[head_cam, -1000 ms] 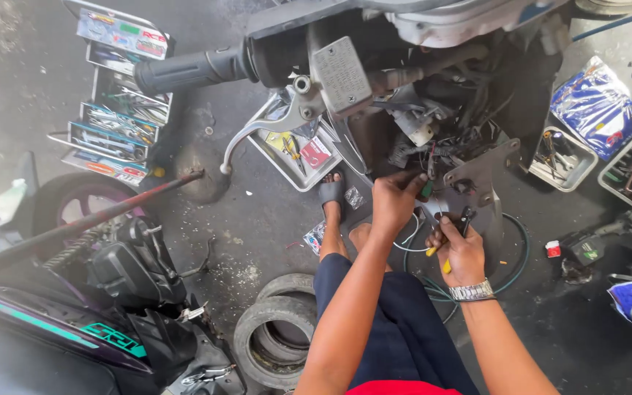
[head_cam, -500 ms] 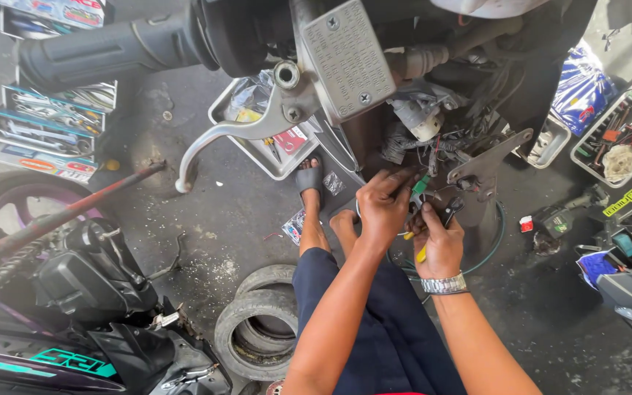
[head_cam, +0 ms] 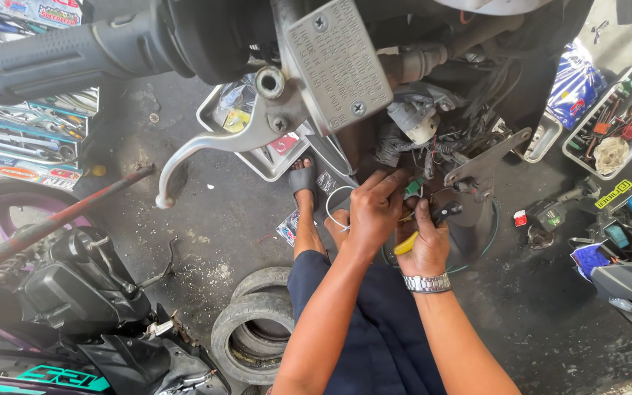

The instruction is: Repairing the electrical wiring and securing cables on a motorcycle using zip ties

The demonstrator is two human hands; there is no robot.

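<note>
The left hand (head_cam: pixel 373 212) was closed in a pinch on a small green connector (head_cam: pixel 412 187) at the end of the wiring bundle (head_cam: pixel 433 143) under the handlebar. Just beside it, the right hand (head_cam: pixel 426 245), a metal watch at its wrist, gripped yellow-handled pliers (head_cam: pixel 412 240) whose tip pointed up toward the same connector. A thin white wire (head_cam: pixel 334 203) looped loose by the left knuckles.

Judging from the exposed cables and the bare bracket (head_cam: pixel 486 167), the wiring job looked mid-way: covers off, the connector in hand, nothing yet refitted.

Further out hung the brake lever (head_cam: pixel 210 150) and grip (head_cam: pixel 67 55), with tool trays (head_cam: pixel 612 121) on the floor and stacked tyres (head_cam: pixel 254 322) beside the leg.

Compared with half a second earlier, the view had dropped closer to the handlebar, while both hands remained at the same spot.
</note>
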